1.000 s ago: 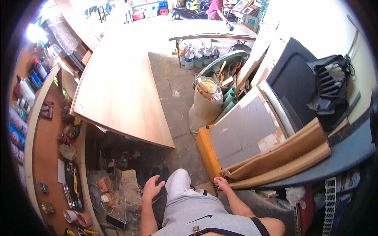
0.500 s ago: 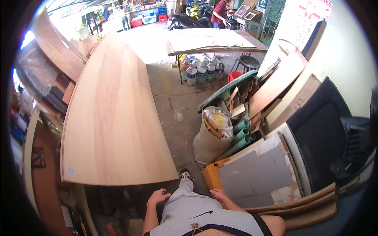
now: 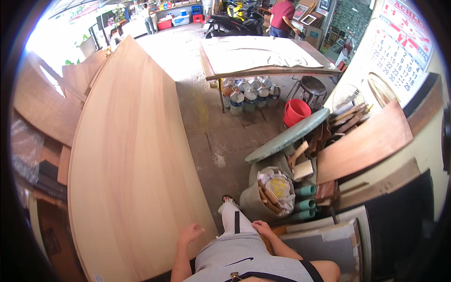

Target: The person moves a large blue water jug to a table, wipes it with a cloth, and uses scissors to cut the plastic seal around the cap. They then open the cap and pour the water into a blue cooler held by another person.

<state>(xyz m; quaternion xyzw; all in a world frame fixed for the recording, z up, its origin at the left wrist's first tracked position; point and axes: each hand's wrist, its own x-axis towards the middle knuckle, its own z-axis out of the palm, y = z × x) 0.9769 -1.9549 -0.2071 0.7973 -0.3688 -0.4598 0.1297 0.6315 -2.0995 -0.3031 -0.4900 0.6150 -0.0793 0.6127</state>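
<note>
My left hand (image 3: pixel 191 232) hangs in front of my left hip with nothing in it, its fingers loosely stretched out. In the picture it overlaps the near right part of a large pale plywood sheet (image 3: pixel 131 155), and whether it touches the wood I cannot tell. My right hand (image 3: pixel 263 228) is beside my right thigh, fingers relaxed and slightly bent, with no object showing in it. Nearest to that hand are a grey-faced panel (image 3: pixel 319 246) leaning on the right and a sack (image 3: pixel 253 202) filled with wood scraps and plastic.
A table (image 3: pixel 324 70) with a white sheet stands ahead, water bottles (image 3: pixel 237 101) beneath it. Along the right are a red bucket (image 3: pixel 297 112), a stool (image 3: pixel 312 85), a round green-edged board (image 3: pixel 289 136), green pipes (image 3: pixel 306 205) and leaning boards. Another person (image 3: pixel 282 18) stands beyond the table.
I have moved forward along the plywood, so the table, bucket and sack appear nearer. Both hands stay low beside my legs. The person at the back has turned and shifted.
</note>
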